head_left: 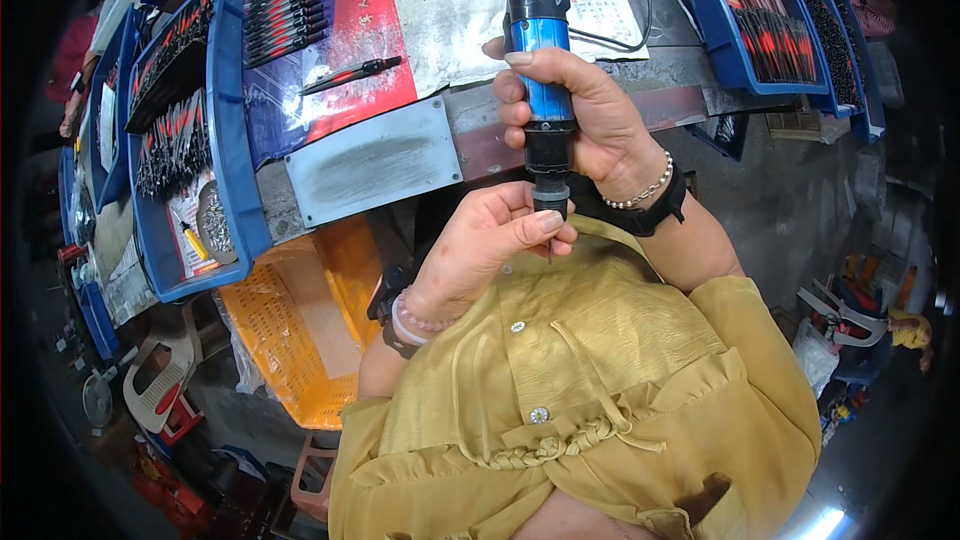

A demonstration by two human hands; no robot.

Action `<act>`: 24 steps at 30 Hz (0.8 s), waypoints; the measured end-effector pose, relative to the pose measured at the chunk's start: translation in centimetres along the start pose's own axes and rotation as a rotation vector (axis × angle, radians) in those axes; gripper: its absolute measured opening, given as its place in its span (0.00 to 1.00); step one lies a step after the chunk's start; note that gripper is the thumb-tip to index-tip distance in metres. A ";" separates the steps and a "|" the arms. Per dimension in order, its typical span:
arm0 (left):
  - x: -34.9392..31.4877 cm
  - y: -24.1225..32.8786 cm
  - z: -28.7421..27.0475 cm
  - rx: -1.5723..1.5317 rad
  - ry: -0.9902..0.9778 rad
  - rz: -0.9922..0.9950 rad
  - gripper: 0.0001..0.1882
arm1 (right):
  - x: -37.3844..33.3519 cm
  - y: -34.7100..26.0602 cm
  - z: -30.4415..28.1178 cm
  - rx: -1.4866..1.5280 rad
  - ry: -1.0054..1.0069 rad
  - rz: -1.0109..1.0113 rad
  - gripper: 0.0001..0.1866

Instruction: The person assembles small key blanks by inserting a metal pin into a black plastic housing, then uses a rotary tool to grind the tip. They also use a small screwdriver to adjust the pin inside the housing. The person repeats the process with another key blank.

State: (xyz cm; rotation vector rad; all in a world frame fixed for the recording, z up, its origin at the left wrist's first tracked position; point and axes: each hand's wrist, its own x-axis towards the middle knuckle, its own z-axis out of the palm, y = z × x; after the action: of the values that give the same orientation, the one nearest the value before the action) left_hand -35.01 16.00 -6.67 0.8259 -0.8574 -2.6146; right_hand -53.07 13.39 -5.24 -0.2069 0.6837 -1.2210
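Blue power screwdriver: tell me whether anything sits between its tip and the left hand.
Nothing visible does. The right hand grips the blue power screwdriver upright, and the left hand pinches right at its tip, fingers touching the chuck.

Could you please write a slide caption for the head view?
Right hand grips a blue electric screwdriver while left hand pinches its tip.

A grey worktop (690, 60) is running across the top of the view. A red and white printed sheet (400, 10) is covering its middle, with a black pen (352, 74) lying on it. Left of the sheet, blue trays (235, 140) of black and red pens are sitting; right of it, another blue tray (715, 40). A grey metal plate (372, 168) is resting below the sheet, at the worktop's near edge.
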 end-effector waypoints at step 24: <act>0.0 2.9 -3.5 0.428 0.181 0.328 0.15 | -0.2 -0.7 -0.1 -0.039 -0.037 -0.025 0.23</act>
State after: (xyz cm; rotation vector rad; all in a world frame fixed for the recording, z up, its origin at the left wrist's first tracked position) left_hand -32.74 12.11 -7.19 0.9151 -1.3910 -2.0683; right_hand -53.74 13.36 -4.86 -0.2702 0.6753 -1.2255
